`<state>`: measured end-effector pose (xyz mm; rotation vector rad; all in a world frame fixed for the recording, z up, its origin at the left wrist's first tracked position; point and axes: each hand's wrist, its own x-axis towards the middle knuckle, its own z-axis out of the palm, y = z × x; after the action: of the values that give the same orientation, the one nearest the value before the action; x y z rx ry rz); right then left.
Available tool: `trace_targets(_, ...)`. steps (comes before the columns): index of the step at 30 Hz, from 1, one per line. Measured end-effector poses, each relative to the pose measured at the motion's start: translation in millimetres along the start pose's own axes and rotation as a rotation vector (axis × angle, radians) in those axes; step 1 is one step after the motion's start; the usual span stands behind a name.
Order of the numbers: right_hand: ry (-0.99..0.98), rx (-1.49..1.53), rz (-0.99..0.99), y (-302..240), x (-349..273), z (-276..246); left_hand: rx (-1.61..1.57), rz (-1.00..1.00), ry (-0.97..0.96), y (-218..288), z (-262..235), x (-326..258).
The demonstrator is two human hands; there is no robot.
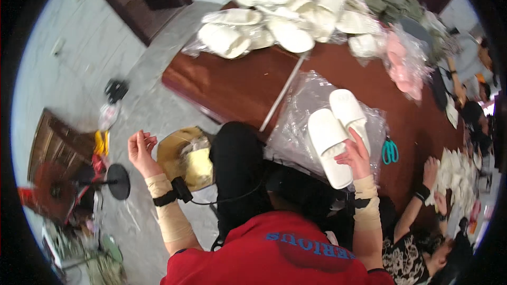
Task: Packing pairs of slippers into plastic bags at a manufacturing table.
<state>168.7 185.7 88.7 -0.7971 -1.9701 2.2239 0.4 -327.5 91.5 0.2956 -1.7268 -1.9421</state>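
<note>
My right hand (355, 154) rests on a pair of white slippers (332, 132) lying side by side on a heap of clear plastic bags (301, 111) on the brown table (237, 84); its fingers grip the edge of the nearer slipper. My left hand (140, 148) is raised out to the left over the floor, fingers loosely curled, with nothing in it. Both forearms wear beige sleeves and black wrist straps.
A big pile of bagged white slippers (285, 16) covers the table's far end. Teal scissors (390, 151) lie right of the slippers. Another person's hand (430, 171) works at the right edge. A yellow stool (182, 155) with a bag stands on the floor.
</note>
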Motion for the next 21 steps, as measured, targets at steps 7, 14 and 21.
trace_targets(7, -0.153, 0.472, 0.11, -9.9, -4.3, 22.8, 1.085, 0.041, 0.061, -144.7, -172.5, 29.7)
trace_targets(14, -0.035, 0.162, 0.004, -73.3, -79.2, -39.3, 0.532, 0.443, -0.58, 8.7, 139.2, -57.7)
trace_targets(21, -0.028, -1.226, -0.442, -61.3, -74.7, -48.5, 0.426, 0.818, -1.249, -63.8, 314.4, -186.5)
